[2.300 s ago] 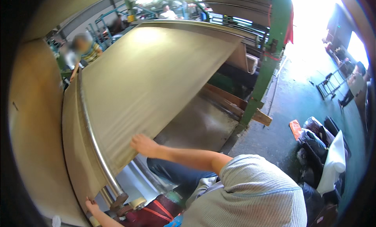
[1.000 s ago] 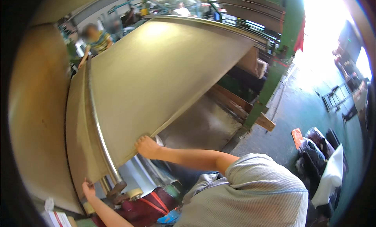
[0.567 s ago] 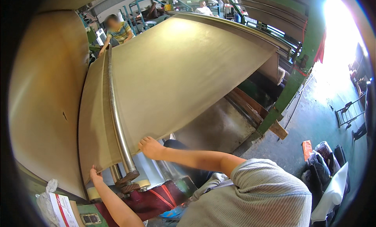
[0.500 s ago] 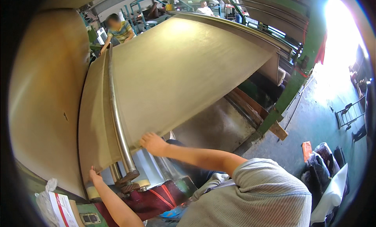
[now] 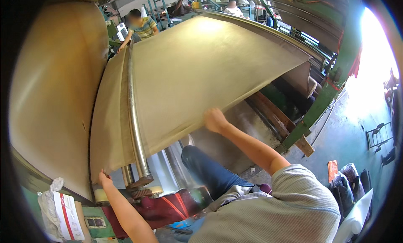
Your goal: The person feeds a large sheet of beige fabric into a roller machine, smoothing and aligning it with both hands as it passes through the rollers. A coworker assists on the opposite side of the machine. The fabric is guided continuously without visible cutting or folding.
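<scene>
Right hand grips the tan sheet's lower edge; left hand pinches its corner beside the steel roller

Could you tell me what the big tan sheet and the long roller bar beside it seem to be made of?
Tan sheet: probably matte woven fabric or coated cloth; it drapes and curves without creasing. Roller bar: bare metal, likely steel, with bright glossy reflections.

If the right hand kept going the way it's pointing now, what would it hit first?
The right hand already sits at the lower edge of the tan sheet; going on, it would probably press straight into that sheet, though depth is unclear.
</scene>
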Motion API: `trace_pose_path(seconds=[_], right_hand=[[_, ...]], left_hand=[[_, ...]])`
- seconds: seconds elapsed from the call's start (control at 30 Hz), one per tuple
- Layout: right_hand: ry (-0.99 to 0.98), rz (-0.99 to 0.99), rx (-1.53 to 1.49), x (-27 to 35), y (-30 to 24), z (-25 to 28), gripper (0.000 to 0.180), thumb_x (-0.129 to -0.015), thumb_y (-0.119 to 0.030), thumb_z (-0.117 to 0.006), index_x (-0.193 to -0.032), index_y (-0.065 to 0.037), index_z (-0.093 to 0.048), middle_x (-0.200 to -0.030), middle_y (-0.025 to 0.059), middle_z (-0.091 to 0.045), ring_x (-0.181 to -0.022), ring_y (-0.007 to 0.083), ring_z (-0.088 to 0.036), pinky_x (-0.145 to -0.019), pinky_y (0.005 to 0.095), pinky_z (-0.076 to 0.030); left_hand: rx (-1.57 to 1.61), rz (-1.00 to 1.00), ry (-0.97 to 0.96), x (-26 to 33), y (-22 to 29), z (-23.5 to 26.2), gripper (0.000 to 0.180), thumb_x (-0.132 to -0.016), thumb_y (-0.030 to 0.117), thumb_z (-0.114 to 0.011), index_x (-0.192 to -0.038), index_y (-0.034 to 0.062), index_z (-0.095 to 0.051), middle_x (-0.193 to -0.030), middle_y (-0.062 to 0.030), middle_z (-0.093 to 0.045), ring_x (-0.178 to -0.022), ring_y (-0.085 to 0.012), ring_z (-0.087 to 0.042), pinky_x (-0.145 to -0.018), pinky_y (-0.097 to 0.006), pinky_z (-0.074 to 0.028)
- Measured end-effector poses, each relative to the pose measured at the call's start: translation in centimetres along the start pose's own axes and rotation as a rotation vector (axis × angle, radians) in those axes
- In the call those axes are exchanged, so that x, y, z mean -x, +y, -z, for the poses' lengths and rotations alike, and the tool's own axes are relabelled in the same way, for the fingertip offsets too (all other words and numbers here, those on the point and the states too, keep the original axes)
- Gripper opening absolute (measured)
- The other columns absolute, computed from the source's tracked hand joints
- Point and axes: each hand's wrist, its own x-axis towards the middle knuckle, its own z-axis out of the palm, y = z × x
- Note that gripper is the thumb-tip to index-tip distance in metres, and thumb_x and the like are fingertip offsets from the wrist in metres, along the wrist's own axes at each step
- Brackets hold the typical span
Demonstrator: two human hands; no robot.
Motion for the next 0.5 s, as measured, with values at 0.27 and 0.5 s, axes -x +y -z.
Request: trace_pose_path(seconds=[0.27, 0.5], right_hand=[[-0.038, 0.123, -0.026, 1.2, -5.0, -2.3, 0.013, -0.07, -0.012, -0.052, -0.079, -0.003, -0.056, -0.075, 0.0136, -0.06, -0.074, 0.0297, -0.059, -0.066, 0.0399, -0.044], [-0.112, 0.194, -0.109, 0.5, -10.8, -2.4, 0.014, -0.075, -0.01, -0.049, -0.085, -0.004, -0.056, -0.081, 0.0139, -0.061, -0.08, 0.0289, -0.06, -0.07, 0.0389, -0.045]], left_hand=[[0.002, 0.094, -0.514, -0.9, -1.0, -0.9, 0.025, -0.082, 0.014, -0.048, -0.1, 0.0176, -0.064, -0.101, -0.0029, -0.057, -0.076, -0.0175, -0.052, -0.056, -0.029, -0.043], [0.095, -0.018, -0.067, -4.4, -0.5, 2.5, 0.022, -0.084, 0.012, -0.048, -0.1, 0.0149, -0.063, -0.096, -0.0044, -0.059, -0.076, -0.0173, -0.053, -0.06, -0.03, -0.044]])
